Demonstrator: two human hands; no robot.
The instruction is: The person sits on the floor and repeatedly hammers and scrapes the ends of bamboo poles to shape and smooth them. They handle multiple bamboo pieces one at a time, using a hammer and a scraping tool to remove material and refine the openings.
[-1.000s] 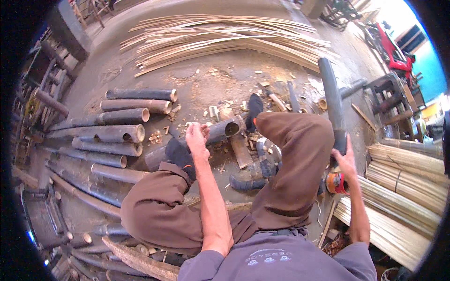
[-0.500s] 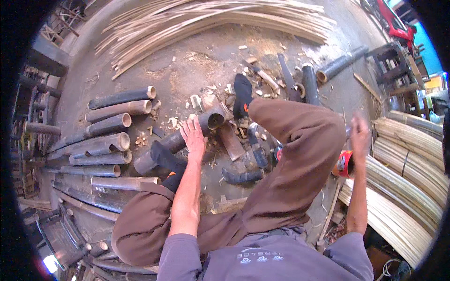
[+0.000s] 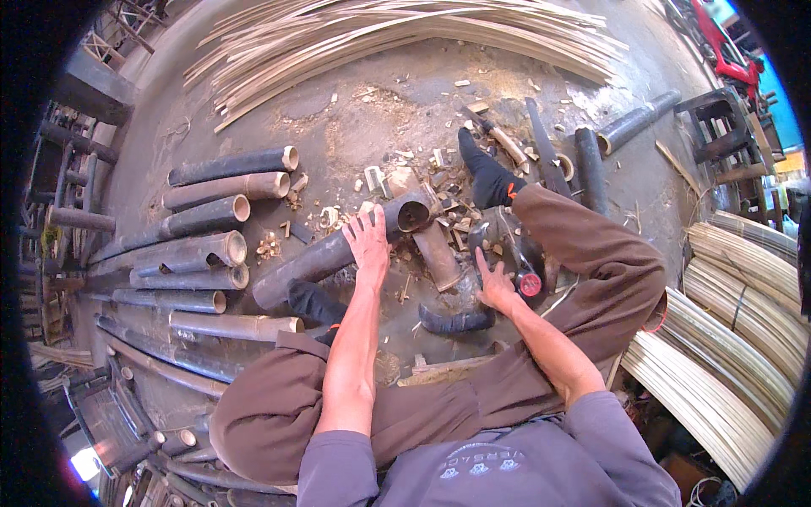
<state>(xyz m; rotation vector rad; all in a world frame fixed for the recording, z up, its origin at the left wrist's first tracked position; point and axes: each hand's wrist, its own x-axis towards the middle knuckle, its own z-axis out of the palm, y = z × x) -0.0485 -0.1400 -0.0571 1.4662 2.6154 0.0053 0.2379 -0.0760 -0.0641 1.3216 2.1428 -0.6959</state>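
Resting left hand (image 3: 368,241) on the dark bamboo tube (image 3: 321,264); even downward pressure should stop rolling.
Nearest: right hand (image 3: 497,287) part-open, index out, nothing seen held; contact with dark rounded piece (image 3: 478,236) unclear. Beside it, dark red-ended container (image 3: 530,284), contents hidden. Farther: left fingers spread on tube, not wrapped. Tube lies across bamboo piece (image 3: 436,258), open end dark inside.

The worn grey-brown floor (image 3: 160,118) surrounds the grip, with tan patches on its far side. A dark barred frame of thick wooden poles (image 3: 80,220) stands well left of the grip; a broad grey block (image 3: 93,89) stands beyond it. Well right are a dark slatted wooden stand (image 3: 722,149) and a bright turquoise surface (image 3: 786,118).
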